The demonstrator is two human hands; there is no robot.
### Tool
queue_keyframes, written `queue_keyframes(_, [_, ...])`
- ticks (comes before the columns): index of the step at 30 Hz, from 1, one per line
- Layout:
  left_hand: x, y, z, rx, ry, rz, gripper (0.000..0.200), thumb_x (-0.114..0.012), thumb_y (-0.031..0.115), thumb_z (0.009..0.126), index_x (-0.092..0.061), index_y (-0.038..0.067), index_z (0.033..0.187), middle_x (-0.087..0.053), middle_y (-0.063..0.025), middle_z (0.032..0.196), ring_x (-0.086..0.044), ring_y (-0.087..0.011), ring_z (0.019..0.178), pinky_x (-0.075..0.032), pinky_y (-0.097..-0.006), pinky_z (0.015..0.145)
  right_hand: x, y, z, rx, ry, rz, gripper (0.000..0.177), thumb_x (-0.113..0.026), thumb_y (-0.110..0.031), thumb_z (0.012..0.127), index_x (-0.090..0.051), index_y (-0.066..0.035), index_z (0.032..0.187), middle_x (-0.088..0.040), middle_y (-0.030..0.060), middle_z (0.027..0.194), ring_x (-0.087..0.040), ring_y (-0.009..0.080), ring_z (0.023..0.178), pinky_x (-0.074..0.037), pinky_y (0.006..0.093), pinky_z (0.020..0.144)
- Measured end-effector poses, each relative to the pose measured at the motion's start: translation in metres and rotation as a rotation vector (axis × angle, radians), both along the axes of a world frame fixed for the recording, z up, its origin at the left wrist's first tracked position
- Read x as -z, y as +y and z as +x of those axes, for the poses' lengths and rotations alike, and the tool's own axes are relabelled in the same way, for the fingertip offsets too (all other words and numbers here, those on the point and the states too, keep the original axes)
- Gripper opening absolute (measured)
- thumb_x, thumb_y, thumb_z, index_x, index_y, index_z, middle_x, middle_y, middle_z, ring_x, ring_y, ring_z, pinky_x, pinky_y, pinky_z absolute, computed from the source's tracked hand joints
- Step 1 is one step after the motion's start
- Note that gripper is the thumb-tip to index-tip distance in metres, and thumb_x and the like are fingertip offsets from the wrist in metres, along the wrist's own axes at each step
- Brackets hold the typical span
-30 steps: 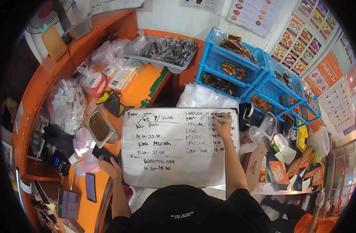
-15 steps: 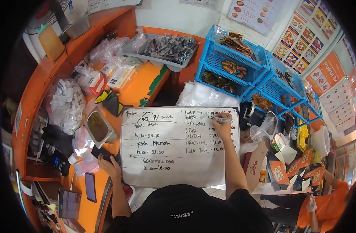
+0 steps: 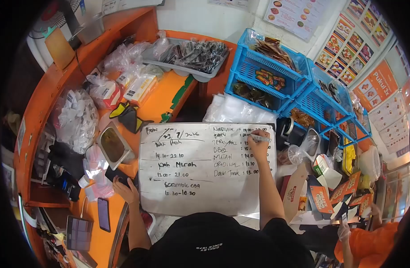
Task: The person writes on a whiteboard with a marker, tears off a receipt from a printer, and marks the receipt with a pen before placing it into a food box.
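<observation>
A whiteboard (image 3: 200, 201) with handwritten names and times in black lies in front of me. My right hand (image 3: 260, 145) is closed around a marker (image 3: 260, 139), over the second row of the right-hand column. The hand covers some of the times there. Past the board's left edge, my left hand (image 3: 126, 191) lies at the edge of the orange counter with fingers apart. Its fingertips are against a black object (image 3: 120, 176) whose kind I cannot make out. A metal container (image 3: 113, 145) stands just above that object.
A phone (image 3: 104, 215) and a tablet (image 3: 79, 233) lie at lower left. Blue baskets (image 3: 263, 64) with packets stand behind the board. A grey tray (image 3: 187, 69) holds black wrapped items. At right are orange printed boxes (image 3: 321, 199) and a co-worker in an orange shirt (image 3: 368, 243).
My right hand has shifted slightly with the marker, and more of the second row's time shows. The co-worker's gloved hand has moved up and left toward the boxes. My left hand stays put.
</observation>
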State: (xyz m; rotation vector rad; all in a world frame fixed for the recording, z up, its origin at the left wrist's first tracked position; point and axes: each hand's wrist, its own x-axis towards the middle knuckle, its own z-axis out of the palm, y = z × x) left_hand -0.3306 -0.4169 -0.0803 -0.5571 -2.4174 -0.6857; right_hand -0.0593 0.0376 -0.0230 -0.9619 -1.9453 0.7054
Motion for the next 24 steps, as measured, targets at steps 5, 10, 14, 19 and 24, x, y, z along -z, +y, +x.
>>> queue_keyframes(5, [-0.0003, 0.0001, 0.0006, -0.002, -0.016, 0.014, 0.042, -0.052, 0.027, 0.088, -0.045, -0.008, 0.110, -0.047, -0.0228, 0.117, -0.043, -0.0388, 0.108, -0.032, -0.0469, 0.092, -0.0002, 0.0013, 0.0015, 0.022, -0.025, 0.035, 0.015, -0.066, -0.009, 0.067, -0.063, -0.003, 0.080, -0.056, 0.0104, 0.086, -0.045, 0.0277, 0.096, -0.044, 0.0363, 0.078])
queue_keyframes(10, [-0.0028, 0.0012, 0.0012, -0.005, 0.007, 0.006, 0.041, -0.052, 0.027, 0.088, -0.045, -0.008, 0.110, -0.047, -0.0226, 0.117, -0.044, -0.0385, 0.107, -0.032, -0.0467, 0.091, -0.0015, 0.0006, 0.0044, 0.025, 0.032, -0.015, 0.014, -0.066, -0.008, 0.068, -0.062, -0.004, 0.081, -0.054, 0.0118, 0.091, -0.046, 0.0262, 0.095, -0.044, 0.0341, 0.077])
queue_keyframes(14, [-0.0041, 0.0014, 0.0013, -0.007, -0.004, 0.005, 0.041, -0.052, 0.028, 0.088, -0.046, -0.007, 0.109, -0.047, -0.0217, 0.116, -0.044, -0.0378, 0.107, -0.033, -0.0466, 0.091, -0.0028, 0.0028, 0.0073, 0.020, 0.049, -0.026, 0.014, -0.066, -0.008, 0.069, -0.063, -0.004, 0.082, -0.053, 0.0120, 0.091, -0.046, 0.0261, 0.094, -0.044, 0.0339, 0.076])
queue_keyframes(19, [-0.0020, 0.0011, 0.0007, -0.014, 0.020, 0.005, 0.041, -0.053, 0.029, 0.088, -0.046, -0.006, 0.108, -0.048, -0.0211, 0.115, -0.044, -0.0374, 0.106, -0.033, -0.0466, 0.090, -0.0003, 0.0036, 0.0082, 0.024, 0.036, -0.057, 0.015, -0.066, -0.009, 0.070, -0.063, -0.005, 0.083, -0.052, 0.0111, 0.092, -0.046, 0.0259, 0.094, -0.044, 0.0343, 0.075])
queue_keyframes(24, [-0.0016, 0.0015, 0.0009, -0.009, 0.003, 0.012, 0.041, -0.052, 0.029, 0.088, -0.046, -0.006, 0.108, -0.048, -0.0214, 0.115, -0.044, -0.0377, 0.106, -0.033, -0.0468, 0.090, -0.0002, 0.0051, 0.0076, 0.018, 0.012, -0.010, 0.016, -0.066, -0.010, 0.069, -0.063, -0.004, 0.083, -0.052, 0.0116, 0.091, -0.045, 0.0265, 0.094, -0.043, 0.0357, 0.077])
